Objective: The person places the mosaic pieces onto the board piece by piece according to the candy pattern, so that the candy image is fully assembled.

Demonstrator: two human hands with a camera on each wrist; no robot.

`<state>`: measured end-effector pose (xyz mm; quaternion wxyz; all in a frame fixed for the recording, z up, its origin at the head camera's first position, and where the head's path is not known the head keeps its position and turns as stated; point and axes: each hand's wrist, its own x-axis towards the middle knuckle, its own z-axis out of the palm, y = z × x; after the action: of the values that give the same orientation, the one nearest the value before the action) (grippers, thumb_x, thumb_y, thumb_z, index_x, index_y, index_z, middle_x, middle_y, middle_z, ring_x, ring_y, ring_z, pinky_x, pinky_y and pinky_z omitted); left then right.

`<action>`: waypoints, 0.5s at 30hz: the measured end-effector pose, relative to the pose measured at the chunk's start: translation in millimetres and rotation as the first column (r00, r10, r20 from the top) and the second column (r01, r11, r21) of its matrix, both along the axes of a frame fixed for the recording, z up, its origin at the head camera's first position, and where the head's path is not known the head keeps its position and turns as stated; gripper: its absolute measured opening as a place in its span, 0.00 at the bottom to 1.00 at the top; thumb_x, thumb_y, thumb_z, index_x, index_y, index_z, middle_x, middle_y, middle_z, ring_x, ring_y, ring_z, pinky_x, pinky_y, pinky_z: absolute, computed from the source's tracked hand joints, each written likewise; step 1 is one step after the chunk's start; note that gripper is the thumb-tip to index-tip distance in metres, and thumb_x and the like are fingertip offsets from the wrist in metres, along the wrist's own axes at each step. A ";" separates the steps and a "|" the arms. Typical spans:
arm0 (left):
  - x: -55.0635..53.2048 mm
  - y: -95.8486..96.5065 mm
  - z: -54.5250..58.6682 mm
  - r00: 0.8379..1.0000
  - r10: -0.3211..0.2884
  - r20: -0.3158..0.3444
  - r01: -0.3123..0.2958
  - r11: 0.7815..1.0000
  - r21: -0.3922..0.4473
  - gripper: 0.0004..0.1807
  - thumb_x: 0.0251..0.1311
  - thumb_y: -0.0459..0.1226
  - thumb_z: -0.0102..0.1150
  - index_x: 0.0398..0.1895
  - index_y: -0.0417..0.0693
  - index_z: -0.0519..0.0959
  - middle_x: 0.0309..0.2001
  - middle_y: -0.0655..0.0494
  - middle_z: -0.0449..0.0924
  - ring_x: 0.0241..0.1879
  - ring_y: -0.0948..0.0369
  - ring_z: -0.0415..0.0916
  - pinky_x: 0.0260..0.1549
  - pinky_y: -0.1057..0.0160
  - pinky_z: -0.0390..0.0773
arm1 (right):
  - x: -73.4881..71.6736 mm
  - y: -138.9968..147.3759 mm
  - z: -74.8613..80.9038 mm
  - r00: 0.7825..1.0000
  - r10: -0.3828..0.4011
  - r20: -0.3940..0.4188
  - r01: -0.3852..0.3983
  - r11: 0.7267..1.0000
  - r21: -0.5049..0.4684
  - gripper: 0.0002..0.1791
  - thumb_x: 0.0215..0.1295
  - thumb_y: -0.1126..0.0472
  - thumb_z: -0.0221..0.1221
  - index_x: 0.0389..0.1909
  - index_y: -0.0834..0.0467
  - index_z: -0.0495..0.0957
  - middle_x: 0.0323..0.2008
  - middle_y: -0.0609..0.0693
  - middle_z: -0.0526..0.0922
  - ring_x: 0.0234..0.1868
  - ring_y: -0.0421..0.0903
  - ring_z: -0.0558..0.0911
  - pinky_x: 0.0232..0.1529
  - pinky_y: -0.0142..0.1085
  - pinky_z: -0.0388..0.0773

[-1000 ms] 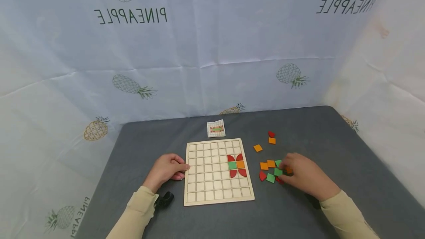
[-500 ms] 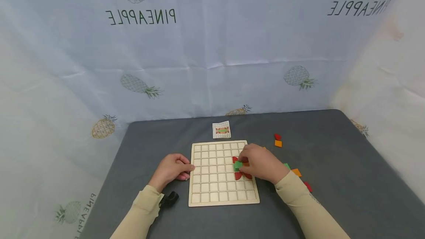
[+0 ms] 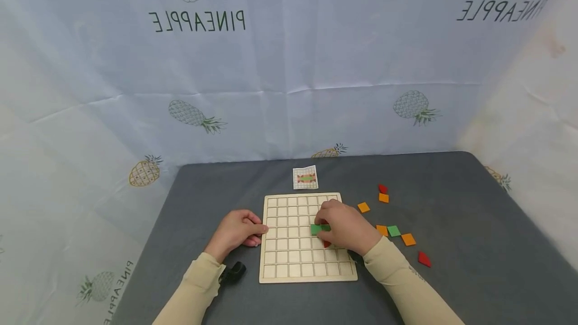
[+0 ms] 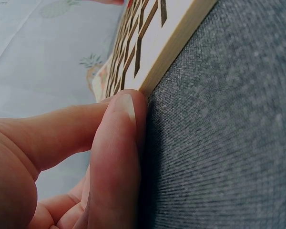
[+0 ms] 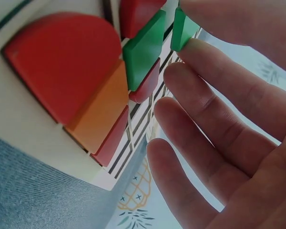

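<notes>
My right hand [image 3: 346,226] pinches a green square tile [image 5: 179,29] between thumb and index finger, close over the wooden grid board [image 3: 281,257]. Its other fingers are spread loosely in the right wrist view. Beside the held piece, a second green square [image 5: 145,50] lies on the board, with an orange square [image 5: 102,112] and rounded red pieces [image 5: 66,55] around it. In the head view my hand covers much of this group. With thumb and index fingertips, my left hand [image 3: 236,233] holds the board's left edge.
A small printed pattern card [image 3: 305,178] lies behind the board. To the right are loose tiles: several orange squares [image 3: 408,239], a green one [image 3: 394,230] and red pieces [image 3: 424,259]. The grey table [image 3: 217,184] meets a pineapple-print curtain [image 3: 280,64] at the back.
My right hand has gone from the loose tiles at the right to the board, carrying the green tile, then slightly left over it. My left hand stays at the board's edge. The view has shifted slightly.
</notes>
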<state>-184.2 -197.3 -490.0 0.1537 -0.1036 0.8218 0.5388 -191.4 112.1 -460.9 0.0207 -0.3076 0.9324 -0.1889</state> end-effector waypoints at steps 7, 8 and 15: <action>0.9 -0.8 0.2 1.000 0.002 -0.002 -0.002 1.000 -0.007 0.15 0.59 0.37 0.82 0.40 0.41 0.83 0.29 0.47 0.87 0.25 0.60 0.88 0.28 0.60 0.91 | -1.4 -0.9 -2.8 1.000 0.011 -0.012 -0.011 1.000 0.006 0.06 0.62 0.59 0.78 0.37 0.49 0.91 0.37 0.43 0.84 0.38 0.38 0.77 0.37 0.31 0.81; 0.9 -0.9 0.4 1.000 0.002 -0.003 -0.002 1.000 -0.008 0.15 0.59 0.37 0.82 0.40 0.41 0.83 0.29 0.47 0.87 0.25 0.60 0.88 0.28 0.60 0.91 | -1.5 -1.0 -3.3 1.000 0.013 -0.014 -0.013 1.000 0.006 0.05 0.62 0.59 0.78 0.37 0.49 0.91 0.37 0.43 0.84 0.38 0.38 0.77 0.37 0.31 0.81; 0.4 -0.2 1.4 1.000 0.000 0.004 0.000 1.000 -0.009 0.15 0.58 0.37 0.82 0.40 0.41 0.83 0.29 0.47 0.87 0.25 0.60 0.88 0.28 0.60 0.91 | -0.6 -1.3 -6.5 0.999 0.018 -0.045 -0.017 1.000 0.026 0.05 0.62 0.59 0.77 0.37 0.49 0.91 0.37 0.42 0.83 0.39 0.39 0.77 0.38 0.32 0.83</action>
<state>-183.8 -197.5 -488.6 0.1548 -0.1055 0.8239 0.5349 -192.0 110.8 -467.4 0.0054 -0.3196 0.9322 -0.1700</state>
